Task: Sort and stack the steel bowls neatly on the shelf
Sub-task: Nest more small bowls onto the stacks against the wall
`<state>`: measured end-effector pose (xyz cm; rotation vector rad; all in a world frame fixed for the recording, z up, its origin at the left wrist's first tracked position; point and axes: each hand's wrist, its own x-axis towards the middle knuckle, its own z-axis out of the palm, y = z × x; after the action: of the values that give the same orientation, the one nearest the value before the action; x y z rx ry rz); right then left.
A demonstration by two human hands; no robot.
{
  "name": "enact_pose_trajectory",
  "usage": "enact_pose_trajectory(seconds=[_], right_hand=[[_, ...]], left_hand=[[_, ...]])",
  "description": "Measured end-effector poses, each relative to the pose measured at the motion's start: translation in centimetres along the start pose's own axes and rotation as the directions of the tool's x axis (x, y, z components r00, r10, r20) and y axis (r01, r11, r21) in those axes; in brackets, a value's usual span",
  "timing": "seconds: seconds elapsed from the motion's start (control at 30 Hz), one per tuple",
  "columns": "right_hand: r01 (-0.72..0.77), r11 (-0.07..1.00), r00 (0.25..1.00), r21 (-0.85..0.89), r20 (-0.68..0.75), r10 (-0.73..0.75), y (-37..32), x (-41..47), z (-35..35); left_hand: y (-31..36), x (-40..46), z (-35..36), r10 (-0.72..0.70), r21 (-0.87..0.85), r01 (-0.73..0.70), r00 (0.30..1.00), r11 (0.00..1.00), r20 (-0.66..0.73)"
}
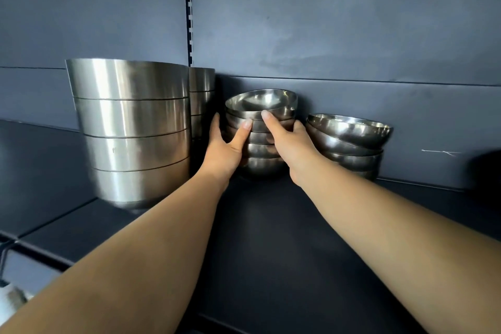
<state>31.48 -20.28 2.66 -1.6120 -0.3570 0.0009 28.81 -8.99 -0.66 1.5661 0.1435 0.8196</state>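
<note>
Both hands clasp the middle stack of small bowls (260,133) on the dark shelf (271,238): left hand (226,144) gripping its left side, right hand (290,141) its front. Large bowls (130,130) stand nested left; the right-hand stack (349,141) sits crooked, apparently unsorted.

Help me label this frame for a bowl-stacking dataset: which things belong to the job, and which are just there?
Belong to the job:
- middle stack of small bowls, held by left hand and right hand
- right stack of small bowls
- tall stack of large bowls
- second tall stack behind it
- shelf

Just there:
- slotted upright
- back panel
</note>
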Motion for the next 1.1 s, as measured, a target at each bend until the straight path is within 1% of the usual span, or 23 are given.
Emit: enact_pose_trajectory(seconds=[0.1,0.33,0.4,0.53,0.6,0.8,0.87,0.9,0.97,1.03,1.1], right_hand=[[0.003,1.000,1.000,0.014,-0.013,-0.003,0.0,0.0,0.0],[0.017,1.000,1.000,-0.017,-0.017,-0.017,-0.1,-0.2,0.0],[0.025,0.998,1.000,-0.050,-0.016,-0.026,-0.1,-0.2,0.2],[0.137,0.982,0.990,-0.131,-0.013,-0.140,-0.4,-0.4,0.1],[0.157,0.976,0.987,-0.153,-0.017,-0.162,-0.6,-0.4,0.0],[0.162,0.970,0.977,-0.181,-0.111,-0.184,-1.1,-0.4,0.3],[0.147,0.974,0.977,-0.169,-0.132,-0.170,-1.2,-0.4,0.3],[0.137,0.977,0.977,-0.165,-0.137,-0.161,-1.3,-0.4,0.4],[0.125,0.979,0.977,-0.163,-0.151,-0.150,-1.4,-0.4,0.5],[0.119,0.980,0.976,-0.160,-0.163,-0.145,-1.4,-0.5,0.5],[0.114,0.981,0.975,-0.159,-0.173,-0.141,-1.5,-0.6,0.6]], left_hand=[[0.3,-0.2,0.2,0.029,-0.040,-0.028,0.999,0.999,0.026],[0.5,-0.3,0.4,0.007,-0.078,-0.005,1.000,0.997,0.021],[0.5,-0.3,0.5,-0.001,-0.080,0.003,1.000,0.997,0.025],[0.4,-0.3,0.5,-0.002,-0.093,0.005,1.000,0.996,0.028],[0.4,-0.4,0.5,-0.003,-0.100,0.006,1.000,0.995,0.030],[0.4,-0.5,0.7,-0.017,-0.126,0.022,0.999,0.992,0.045],[0.4,-0.5,0.8,-0.018,-0.126,0.025,0.998,0.992,0.055],[0.3,-0.5,0.8,-0.015,-0.113,0.021,0.998,0.993,0.059],[0.1,-0.7,1.0,-0.004,-0.033,0.006,0.998,0.999,0.055],[-0.2,-0.7,1.3,0.011,0.061,-0.013,0.999,0.998,0.030],[-0.3,-0.6,1.4,0.019,0.104,-0.020,1.000,0.994,0.009]])
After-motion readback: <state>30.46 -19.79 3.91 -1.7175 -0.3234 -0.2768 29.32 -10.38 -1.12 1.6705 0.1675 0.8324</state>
